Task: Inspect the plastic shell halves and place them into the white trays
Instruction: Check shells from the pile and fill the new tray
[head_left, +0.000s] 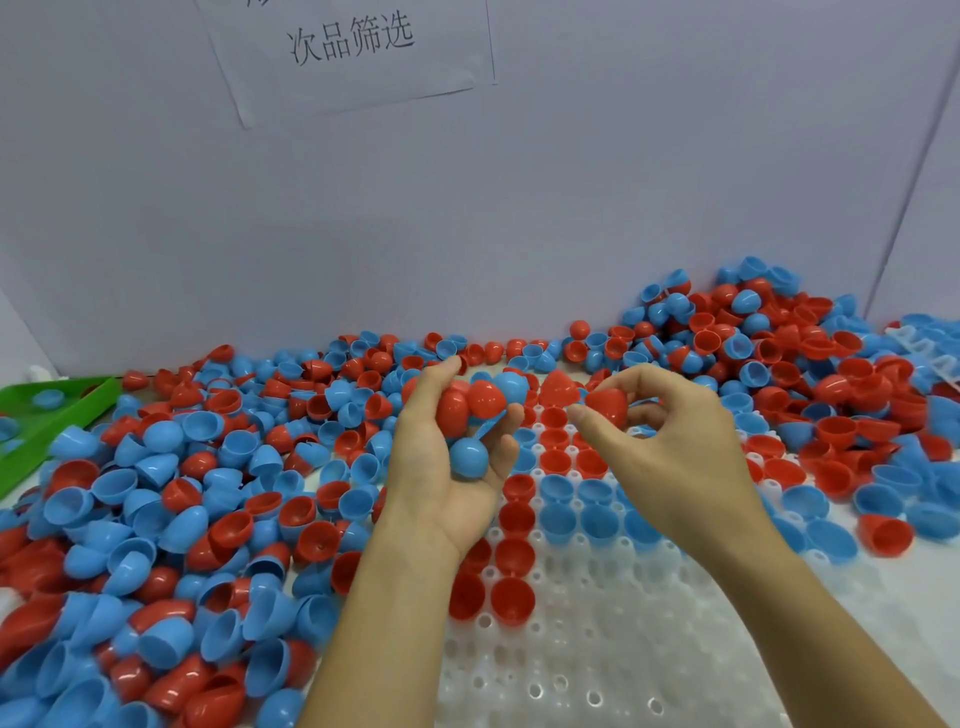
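Left hand (457, 457): palm up, fingers curled round a clutch of shell halves (470, 410), red + blue, held over the far end of the tray.
Right hand (670, 447): pinching one red half (607, 408) btwn thumb and fingertips, just right of the left-hand bunch, above the tray.
White tray (597, 649): right under both hands; far rows already filled w/ red and blue halves, open side up; near rows still bare pockets.
Loose stock: heaped on the tabletop to the left (156, 519) and back right (779, 353), piled against the wall.
Green bin (62, 410): far left, a few pieces inside; use can't tell.
Handling: thin plastic cups, look v. light and stiff, glossy so prob. slippery. You'd best pinch at the rim, thumb inside, finger outside; squeezing the dome likely pops it out of yr grip.
Step in hand: looks like you're checking the red half before seating it.
Watch: the full left hand may spill pieces if tilted.
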